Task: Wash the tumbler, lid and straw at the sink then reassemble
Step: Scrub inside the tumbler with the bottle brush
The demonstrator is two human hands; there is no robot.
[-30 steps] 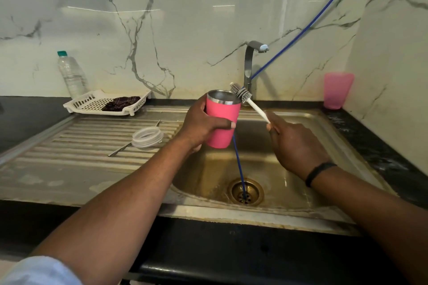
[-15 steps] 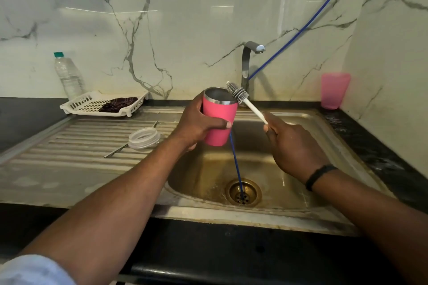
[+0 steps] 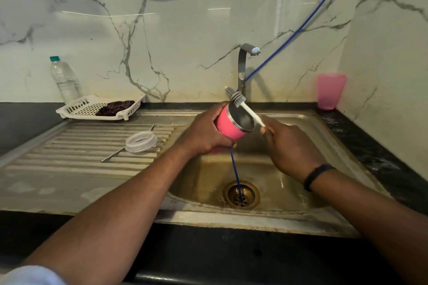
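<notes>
Two bare hands are working above the sink (image 3: 319, 122) basin. The left hand (image 3: 203, 133) is wrapping its fingers (image 3: 228, 144) closed around one pink tumbler (image 3: 228, 126), tilting it so the steel-rimmed mouth is facing right. The right hand (image 3: 289, 146) is pinching the white handle of one bottle brush (image 3: 240, 103) in closed fingers, the bristle head sitting at the tumbler's upper rim; whether it is touching is unclear. One clear lid (image 3: 141, 142) is lying on the ribbed drainboard (image 3: 69, 155), with one metal straw (image 3: 111, 157) resting just beside it. One pink cup (image 3: 330, 91) is standing on the dark desk (image 3: 375, 157) in the corner.
</notes>
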